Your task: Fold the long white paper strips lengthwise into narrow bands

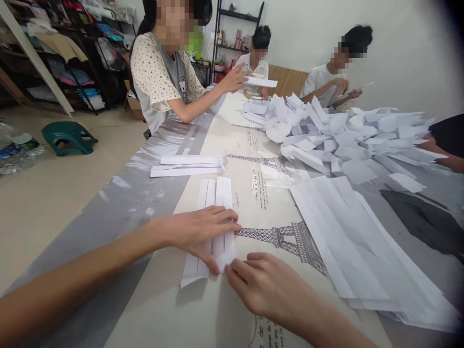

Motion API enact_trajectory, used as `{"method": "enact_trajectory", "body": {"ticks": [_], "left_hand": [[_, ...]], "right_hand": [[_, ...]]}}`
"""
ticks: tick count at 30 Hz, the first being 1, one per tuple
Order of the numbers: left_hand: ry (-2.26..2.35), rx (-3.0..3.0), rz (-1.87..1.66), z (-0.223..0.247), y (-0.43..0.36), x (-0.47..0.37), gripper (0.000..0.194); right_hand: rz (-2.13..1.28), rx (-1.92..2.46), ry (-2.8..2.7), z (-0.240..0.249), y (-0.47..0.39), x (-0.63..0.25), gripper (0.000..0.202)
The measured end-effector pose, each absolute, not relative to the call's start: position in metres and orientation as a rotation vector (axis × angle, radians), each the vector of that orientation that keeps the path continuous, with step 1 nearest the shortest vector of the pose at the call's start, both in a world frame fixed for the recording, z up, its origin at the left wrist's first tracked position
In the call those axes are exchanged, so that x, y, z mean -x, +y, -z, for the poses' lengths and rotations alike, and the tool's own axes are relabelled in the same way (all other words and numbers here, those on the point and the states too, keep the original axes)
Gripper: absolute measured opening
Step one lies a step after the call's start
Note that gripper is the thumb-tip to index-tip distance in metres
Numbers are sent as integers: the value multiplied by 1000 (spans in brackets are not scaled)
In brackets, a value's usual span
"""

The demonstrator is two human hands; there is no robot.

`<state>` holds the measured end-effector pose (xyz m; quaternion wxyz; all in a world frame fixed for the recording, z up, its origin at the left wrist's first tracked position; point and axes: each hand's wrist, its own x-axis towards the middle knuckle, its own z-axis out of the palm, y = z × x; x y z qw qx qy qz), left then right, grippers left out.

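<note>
My left hand (203, 229) lies flat with its fingers spread across two folded white paper strips on the table. Under its fingers is the right-hand paper strip (224, 191), with a lengthwise crease. The other folded strip (192, 270) lies beside it, partly covered by the palm, its near end lifting a little. My right hand (263, 285) is closed, its thumb and index finger pinching the near right corner of the right-hand strip. Farther off lie two more folded paper strips (188, 169), side by side.
A stack of white sheets (362, 251) lies to the right, with a large heap of folded papers (348, 130) beyond. The tablecloth (174, 314) has Eiffel Tower prints. Several other people sit around the table; one holds a folded paper (261, 82). A green stool (68, 135) stands left.
</note>
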<state>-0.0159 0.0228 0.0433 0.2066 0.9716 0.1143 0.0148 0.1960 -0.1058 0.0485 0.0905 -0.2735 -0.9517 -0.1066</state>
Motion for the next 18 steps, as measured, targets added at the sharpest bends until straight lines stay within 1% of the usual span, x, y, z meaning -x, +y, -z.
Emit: {"method": "enact_trajectory", "body": {"ticks": [6, 12, 14, 17, 18], "left_hand": [[318, -2638, -28, -47, 25, 17, 90], [409, -2519, -27, -64, 43, 33, 80], [388, -2555, -127, -60, 51, 35, 72], [360, -2671, -362, -47, 60, 33, 43], [371, -2712, -432, -43, 62, 33, 37]], "right_hand": [[278, 782, -2808, -46, -109, -197, 25], [191, 816, -2569, -56, -102, -221, 25], [221, 877, -2397, -61, -100, -229, 25], [314, 992, -2112, -66, -101, -235, 30], [326, 1024, -2030, -68, -102, -236, 32]]}}
